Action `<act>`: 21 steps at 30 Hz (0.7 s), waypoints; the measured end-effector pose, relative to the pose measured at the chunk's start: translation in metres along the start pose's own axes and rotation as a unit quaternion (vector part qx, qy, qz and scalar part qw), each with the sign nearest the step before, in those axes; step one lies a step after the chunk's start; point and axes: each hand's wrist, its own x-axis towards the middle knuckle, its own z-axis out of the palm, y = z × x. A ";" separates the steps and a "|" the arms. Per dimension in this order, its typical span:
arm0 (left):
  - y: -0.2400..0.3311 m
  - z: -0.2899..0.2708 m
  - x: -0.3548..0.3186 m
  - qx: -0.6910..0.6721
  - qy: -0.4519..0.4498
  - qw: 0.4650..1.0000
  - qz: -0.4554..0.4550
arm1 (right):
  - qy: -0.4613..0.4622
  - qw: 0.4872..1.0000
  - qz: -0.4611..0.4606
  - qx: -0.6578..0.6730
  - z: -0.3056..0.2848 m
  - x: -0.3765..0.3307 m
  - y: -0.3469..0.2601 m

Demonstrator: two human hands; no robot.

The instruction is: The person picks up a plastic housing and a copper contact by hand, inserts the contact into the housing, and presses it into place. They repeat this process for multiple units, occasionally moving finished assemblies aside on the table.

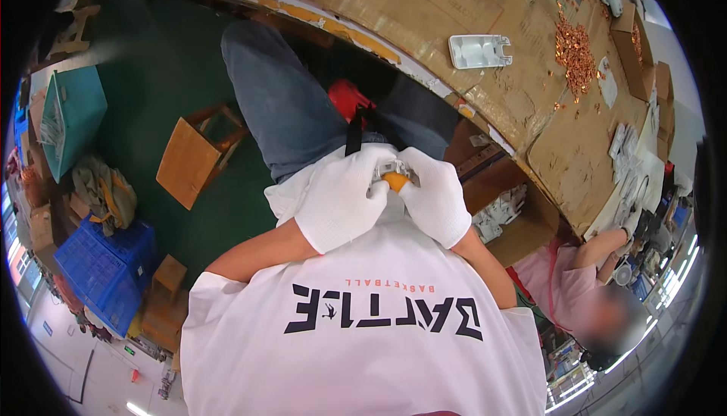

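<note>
I hold a small silvery-grey hard piece (391,166) between my two white-gloved hands, low against my belly at the centre of my view, probably because there both thumbs can steady it under my eyes. My left hand (347,198) closes on its nine o'clock side and my right hand (435,200) on its three o'clock side, fingers curled in and mostly hiding it. An orange-yellow rounded bit (395,181) shows at its six o'clock edge; I cannot tell whether it belongs to the piece or covers a fingertip. At one o'clock from my hands, a white rectangular plastic shell (479,51) lies on the brown cardboard-covered table (424,10), and at two o'clock, farther off, sits a loose heap of tiny copper-coloured metal bits (577,52), seemingly left open there for easy picking. A light-brown wooden stool (189,161) stands at nine o'clock, well apart from me.
</note>
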 end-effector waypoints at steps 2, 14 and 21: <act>0.003 0.002 -0.002 -0.003 0.003 1.000 0.008 | 0.010 1.000 0.006 0.000 0.000 -0.004 -0.001; 0.013 0.005 0.001 0.063 0.034 0.997 0.037 | 0.091 0.995 -0.042 0.027 0.003 -0.014 -0.003; 0.020 0.005 0.003 0.066 0.039 0.996 0.053 | 0.078 0.996 -0.019 0.049 -0.005 -0.021 -0.005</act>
